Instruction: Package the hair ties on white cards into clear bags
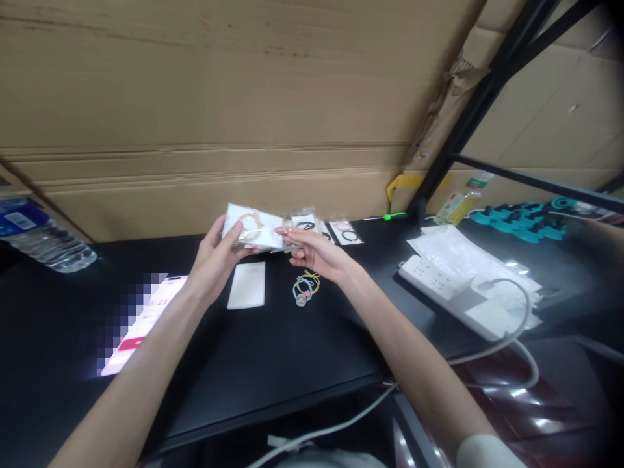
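Observation:
Both hands hold a clear packet with a white card and a beige hair tie (253, 229) above the black table (273, 357). My left hand (217, 260) grips its left edge with the thumb on top. My right hand (319, 255) pinches its right edge. Under the hands lie a blank white card (247, 285) and a loose bundle of yellow and blue hair ties (305, 288). Behind my right hand, more packets with black hair ties (347, 233) lie on the table.
A phone with a lit screen (146, 322) lies at the left. A water bottle (41, 239) lies at the far left. A white power strip (451, 292) with a cable sits on plastic bags at the right. Cardboard walls stand behind. Teal items (524, 221) lie at the back right.

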The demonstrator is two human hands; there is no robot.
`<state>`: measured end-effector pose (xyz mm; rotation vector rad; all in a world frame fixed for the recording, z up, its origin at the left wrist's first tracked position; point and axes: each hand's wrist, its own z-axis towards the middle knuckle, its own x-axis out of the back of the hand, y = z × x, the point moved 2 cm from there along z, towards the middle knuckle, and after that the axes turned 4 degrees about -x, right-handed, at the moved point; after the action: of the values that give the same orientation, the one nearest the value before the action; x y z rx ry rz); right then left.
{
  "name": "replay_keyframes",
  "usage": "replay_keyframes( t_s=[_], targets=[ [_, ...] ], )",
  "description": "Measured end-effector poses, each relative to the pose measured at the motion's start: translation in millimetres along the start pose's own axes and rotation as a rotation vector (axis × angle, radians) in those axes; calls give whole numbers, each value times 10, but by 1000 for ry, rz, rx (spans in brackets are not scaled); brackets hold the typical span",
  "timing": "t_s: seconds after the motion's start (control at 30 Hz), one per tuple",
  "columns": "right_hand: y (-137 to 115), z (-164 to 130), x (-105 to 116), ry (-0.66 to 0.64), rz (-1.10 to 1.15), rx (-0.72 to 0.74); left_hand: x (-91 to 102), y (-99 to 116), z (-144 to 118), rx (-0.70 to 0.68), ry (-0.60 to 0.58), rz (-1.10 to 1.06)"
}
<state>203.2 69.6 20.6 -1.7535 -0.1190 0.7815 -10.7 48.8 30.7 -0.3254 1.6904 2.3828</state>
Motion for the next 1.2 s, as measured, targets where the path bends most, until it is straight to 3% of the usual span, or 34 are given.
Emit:
replay_keyframes(
  t_s=[0.23,0.43,1.03,1.2],
  targets=[
    [81,27,-33,-79,66,-24,9,-11,-6,-21,-54,-5],
    [149,46,-119,-150,52,-56,53,-33,3,-92,26,46],
    [192,65,-124,-69,27,-45,74,12,8,-144,82,49],
    [189,99,-50,28,-4,-37,108,60,34,-153,125,87]
  ],
)
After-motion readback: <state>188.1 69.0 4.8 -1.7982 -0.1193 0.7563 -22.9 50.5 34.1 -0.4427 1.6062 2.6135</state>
